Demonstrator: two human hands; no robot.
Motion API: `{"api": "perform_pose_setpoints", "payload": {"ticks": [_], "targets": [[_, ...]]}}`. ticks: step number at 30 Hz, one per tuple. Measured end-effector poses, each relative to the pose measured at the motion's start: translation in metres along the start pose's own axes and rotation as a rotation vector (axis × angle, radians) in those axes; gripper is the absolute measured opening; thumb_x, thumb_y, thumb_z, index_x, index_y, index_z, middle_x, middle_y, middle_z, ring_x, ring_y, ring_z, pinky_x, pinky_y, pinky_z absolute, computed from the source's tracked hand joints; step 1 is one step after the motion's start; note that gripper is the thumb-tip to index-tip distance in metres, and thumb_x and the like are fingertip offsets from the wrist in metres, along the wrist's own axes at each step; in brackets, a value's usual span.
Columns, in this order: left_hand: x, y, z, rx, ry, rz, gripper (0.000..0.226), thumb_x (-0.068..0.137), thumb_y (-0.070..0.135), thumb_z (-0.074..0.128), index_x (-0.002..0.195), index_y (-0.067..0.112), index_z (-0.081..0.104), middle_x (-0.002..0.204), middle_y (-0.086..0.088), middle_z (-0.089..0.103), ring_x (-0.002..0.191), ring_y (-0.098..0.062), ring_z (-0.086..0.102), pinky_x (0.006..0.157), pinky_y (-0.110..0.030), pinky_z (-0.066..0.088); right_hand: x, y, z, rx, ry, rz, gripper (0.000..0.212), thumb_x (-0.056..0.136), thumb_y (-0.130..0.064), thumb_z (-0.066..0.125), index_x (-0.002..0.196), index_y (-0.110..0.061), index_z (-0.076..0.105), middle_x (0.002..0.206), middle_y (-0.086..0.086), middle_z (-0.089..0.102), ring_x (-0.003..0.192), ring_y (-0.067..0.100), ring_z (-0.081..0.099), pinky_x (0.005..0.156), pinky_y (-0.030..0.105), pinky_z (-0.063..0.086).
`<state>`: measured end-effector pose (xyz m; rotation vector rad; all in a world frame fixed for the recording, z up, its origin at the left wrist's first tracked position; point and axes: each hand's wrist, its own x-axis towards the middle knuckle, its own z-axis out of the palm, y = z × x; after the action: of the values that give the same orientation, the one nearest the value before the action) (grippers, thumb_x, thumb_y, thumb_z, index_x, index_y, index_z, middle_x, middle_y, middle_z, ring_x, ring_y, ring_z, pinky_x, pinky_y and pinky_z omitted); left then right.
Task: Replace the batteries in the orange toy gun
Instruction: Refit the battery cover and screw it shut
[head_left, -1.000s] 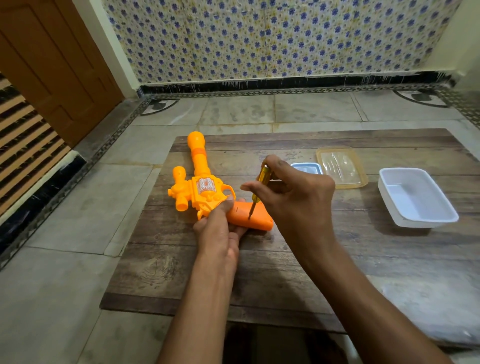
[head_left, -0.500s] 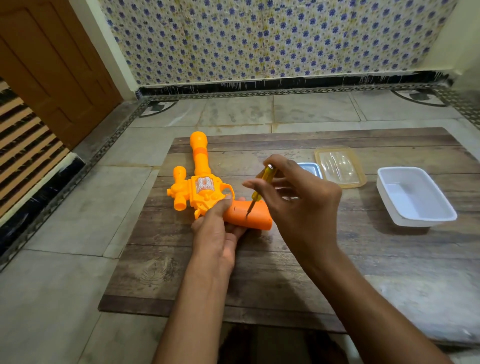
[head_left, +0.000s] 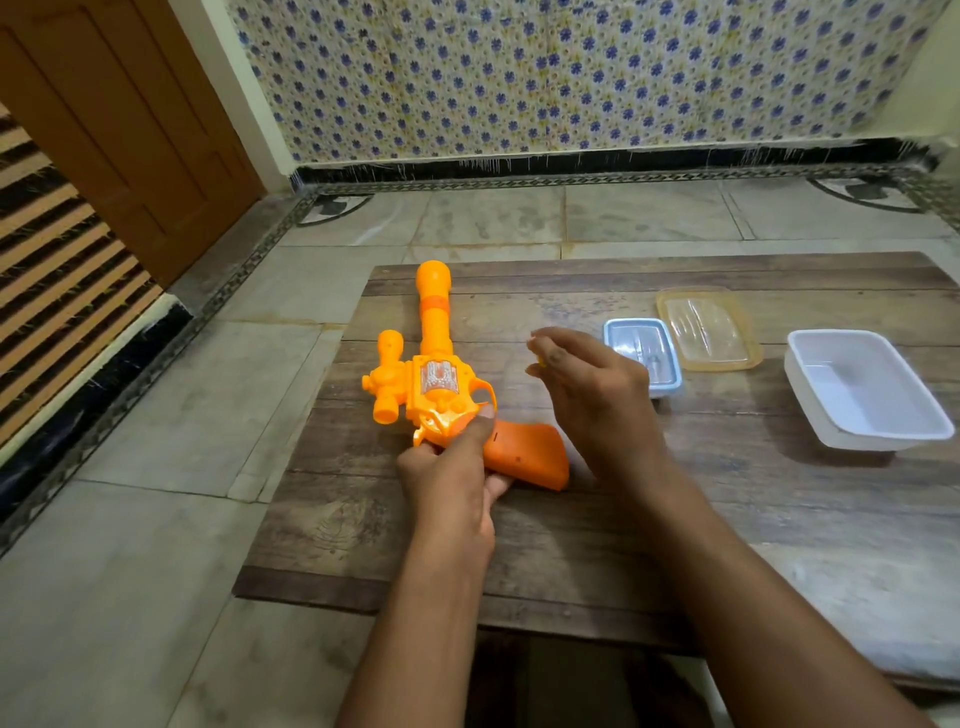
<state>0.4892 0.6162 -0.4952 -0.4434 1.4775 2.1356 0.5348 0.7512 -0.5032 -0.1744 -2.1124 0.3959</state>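
The orange toy gun (head_left: 434, 374) lies flat on the low wooden table (head_left: 675, 530), barrel pointing away from me. Its darker orange grip (head_left: 527, 454) points right. My left hand (head_left: 452, 480) grips the gun where the body meets the grip, thumb on top. Above and to the right of the grip hovers my right hand (head_left: 597, 400), clear of the gun. A small yellow bit of the screwdriver (head_left: 541, 361) shows between its thumb and fingers; the rest is hidden behind the hand.
A small blue-rimmed container (head_left: 641, 348) sits just behind my right hand, a yellowish clear lid (head_left: 709, 327) beside it. A white tub (head_left: 862, 395) stands at the right. Stone floor surrounds the table; a wooden door is at the far left.
My right hand has lifted the screwdriver tip off the grip and drawn up and to the right. The left hand and the gun have stayed in place.
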Motion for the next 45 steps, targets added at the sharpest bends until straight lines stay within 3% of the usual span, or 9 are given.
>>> {"api": "perform_pose_setpoints", "payload": {"ticks": [4,9,18,22,26,31,35,40,45], "targets": [[0.0,0.0,-0.002,0.058,0.072,0.07,0.044,0.081,0.004,0.083,0.12,0.003,0.062,0.111,-0.018,0.074,0.097,-0.032,0.075,0.054,-0.043,0.061,-0.006,0.009,0.015,-0.034,-0.089,0.003,0.027,0.098,-0.013,0.051,0.107,0.002,0.072,0.11,0.017,0.072,0.083,0.035,0.074,0.062,0.045,0.062],[0.0,0.003,-0.006,0.176,0.106,0.156,0.049,0.082,0.009,0.084,0.123,0.008,0.058,0.111,-0.01,0.071,0.095,-0.023,0.072,0.053,-0.039,0.062,-0.006,0.01,0.024,-0.124,-0.171,0.049,0.005,0.088,0.0,0.066,0.09,0.003,0.069,0.095,0.018,0.065,0.071,0.036,0.067,0.053,0.043,0.057],[0.009,0.01,-0.024,0.476,0.152,0.24,0.059,0.071,0.033,0.09,0.118,0.012,0.06,0.111,-0.008,0.069,0.093,-0.026,0.07,0.063,-0.052,0.064,-0.005,0.014,0.023,-0.011,-0.36,0.058,0.017,0.079,0.003,0.075,0.096,0.003,0.075,0.103,0.02,0.059,0.073,0.031,0.064,0.058,0.046,0.058],[0.01,0.009,-0.027,0.588,0.139,0.285,0.044,0.087,0.026,0.08,0.115,0.016,0.047,0.099,0.002,0.06,0.076,-0.018,0.067,0.054,-0.035,0.061,-0.006,0.011,0.023,0.002,-0.436,0.09,0.021,0.08,-0.002,0.077,0.101,0.0,0.077,0.112,0.017,0.059,0.077,0.028,0.067,0.064,0.045,0.06],[0.011,0.01,-0.032,0.679,0.186,0.302,0.047,0.08,0.039,0.082,0.113,0.015,0.059,0.103,-0.007,0.068,0.061,-0.026,0.073,0.046,-0.027,0.054,-0.006,0.011,0.023,-0.034,-0.459,0.117,0.024,0.087,-0.016,0.075,0.106,0.0,0.076,0.114,0.014,0.058,0.087,0.029,0.068,0.074,0.047,0.06],[0.011,0.007,-0.034,0.745,0.222,0.375,0.088,0.043,0.075,0.068,0.115,0.026,0.06,0.109,-0.005,0.067,0.08,-0.035,0.074,0.065,-0.045,0.064,-0.005,0.01,0.023,-0.056,-0.484,0.139,0.025,0.089,-0.019,0.075,0.106,0.0,0.076,0.115,0.014,0.058,0.09,0.031,0.067,0.078,0.047,0.059],[0.02,0.0,-0.042,0.804,0.251,0.424,0.096,0.044,0.081,0.068,0.123,0.028,0.053,0.112,-0.002,0.066,0.097,-0.037,0.07,0.073,-0.052,0.063,-0.004,0.009,0.024,-0.07,-0.494,0.151,0.026,0.089,-0.019,0.076,0.107,0.0,0.076,0.115,0.015,0.06,0.093,0.031,0.067,0.08,0.045,0.058],[-0.01,0.02,-0.032,0.882,0.331,0.456,0.07,0.068,0.048,0.089,0.117,0.013,0.053,0.119,-0.005,0.046,0.114,-0.033,0.058,0.09,-0.05,0.057,-0.003,0.007,0.019,-0.032,-0.475,0.177,0.03,0.088,-0.019,0.079,0.111,-0.002,0.076,0.116,0.013,0.062,0.097,0.029,0.066,0.084,0.042,0.058],[-0.022,0.019,-0.02,0.807,0.337,0.807,0.044,0.079,0.025,0.086,0.111,0.015,0.058,0.114,0.001,0.049,0.11,-0.028,0.059,0.093,-0.048,0.053,0.004,0.009,-0.003,0.044,-0.306,0.169,0.016,0.086,-0.004,0.077,0.101,0.001,0.075,0.103,0.014,0.066,0.081,0.03,0.068,0.072,0.046,0.06]]}}
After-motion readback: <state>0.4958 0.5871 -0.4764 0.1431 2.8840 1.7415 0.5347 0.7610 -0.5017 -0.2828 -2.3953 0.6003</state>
